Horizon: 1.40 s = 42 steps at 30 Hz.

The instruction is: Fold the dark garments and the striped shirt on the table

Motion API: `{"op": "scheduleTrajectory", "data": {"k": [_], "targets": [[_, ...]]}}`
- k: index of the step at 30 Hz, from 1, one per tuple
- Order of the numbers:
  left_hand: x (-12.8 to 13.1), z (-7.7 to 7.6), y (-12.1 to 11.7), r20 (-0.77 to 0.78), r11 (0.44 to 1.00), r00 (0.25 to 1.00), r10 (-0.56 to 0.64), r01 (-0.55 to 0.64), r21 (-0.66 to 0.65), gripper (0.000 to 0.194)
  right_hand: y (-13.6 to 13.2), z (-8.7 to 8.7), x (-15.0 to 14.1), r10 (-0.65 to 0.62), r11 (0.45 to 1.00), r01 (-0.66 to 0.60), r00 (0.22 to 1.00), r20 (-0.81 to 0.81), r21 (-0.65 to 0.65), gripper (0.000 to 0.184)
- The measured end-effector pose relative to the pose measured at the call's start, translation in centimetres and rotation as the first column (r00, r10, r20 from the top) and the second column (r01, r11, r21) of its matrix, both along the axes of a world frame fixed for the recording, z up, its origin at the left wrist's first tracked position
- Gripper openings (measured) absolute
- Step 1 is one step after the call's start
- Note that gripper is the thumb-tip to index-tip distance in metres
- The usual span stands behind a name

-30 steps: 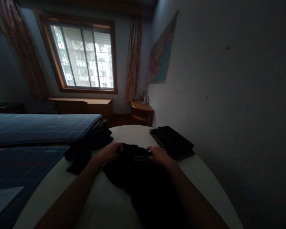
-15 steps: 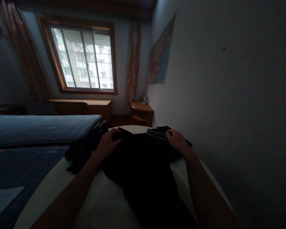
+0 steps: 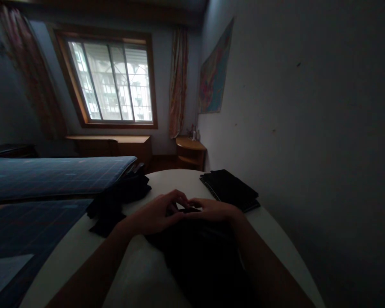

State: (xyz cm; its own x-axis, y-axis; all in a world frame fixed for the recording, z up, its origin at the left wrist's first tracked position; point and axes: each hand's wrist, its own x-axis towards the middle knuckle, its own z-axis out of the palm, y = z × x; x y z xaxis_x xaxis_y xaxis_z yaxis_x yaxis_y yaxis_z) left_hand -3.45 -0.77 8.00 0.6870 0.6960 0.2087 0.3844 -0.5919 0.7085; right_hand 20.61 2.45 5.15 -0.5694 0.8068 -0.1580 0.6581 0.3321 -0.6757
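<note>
A black garment point(image 3: 205, 261), too dark to tell its kind, lies lengthwise on the white round table point(image 3: 167, 179) and runs down toward me. At its far edge my left hand point(image 3: 162, 214) has bent fingers closed about the cloth. Close against it, my right hand point(image 3: 213, 209) grips the same edge, and the fingertips of both hands nearly meet. Some cloth between the fingers is hidden. Past my right hand rests a folded black garment point(image 3: 231, 188), and to the left of my left hand sits a crumpled heap of dark cloth point(image 3: 107, 214).
On the left, a blue plaid mattress point(image 3: 57, 177) stands beside the table. A bare wall point(image 3: 276, 171) rises close on the right. Farther back are a wooden desk point(image 3: 131, 147) under the window and a corner shelf point(image 3: 191, 147).
My hands first spread the garment's far edge apart, my right hand moving right over the folded garment. Now both hands have come together at the middle, drawing that edge in and nearer.
</note>
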Motion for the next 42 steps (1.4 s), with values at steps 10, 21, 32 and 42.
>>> {"op": "scheduleTrajectory", "data": {"k": [10,21,32,42], "targets": [[-2.9,-3.3,4.2,-0.281,0.953,0.911,0.304,-0.295,0.075,0.048,1.1,-1.0,-0.8,0.081,0.996,-0.077,0.989,0.120,-0.035,0.038],[-2.2,-3.0,4.5,-0.053,0.948,0.948,0.314,-0.310,0.067,0.030,-0.3,3.3,-0.5,-0.286,0.800,0.365,0.930,-0.232,0.477,0.022],[-0.8,-1.0,2.8,0.270,0.876,0.867,0.419,-0.464,0.132,0.025,-0.6,2.7,-2.0,-0.063,0.863,0.231,0.932,-0.358,0.450,0.023],[-0.9,-1.9,3.1,0.108,0.960,0.962,0.252,-0.262,0.100,0.040,0.1,3.7,-0.3,-0.416,0.625,0.647,0.749,-0.515,0.436,0.016]]}}
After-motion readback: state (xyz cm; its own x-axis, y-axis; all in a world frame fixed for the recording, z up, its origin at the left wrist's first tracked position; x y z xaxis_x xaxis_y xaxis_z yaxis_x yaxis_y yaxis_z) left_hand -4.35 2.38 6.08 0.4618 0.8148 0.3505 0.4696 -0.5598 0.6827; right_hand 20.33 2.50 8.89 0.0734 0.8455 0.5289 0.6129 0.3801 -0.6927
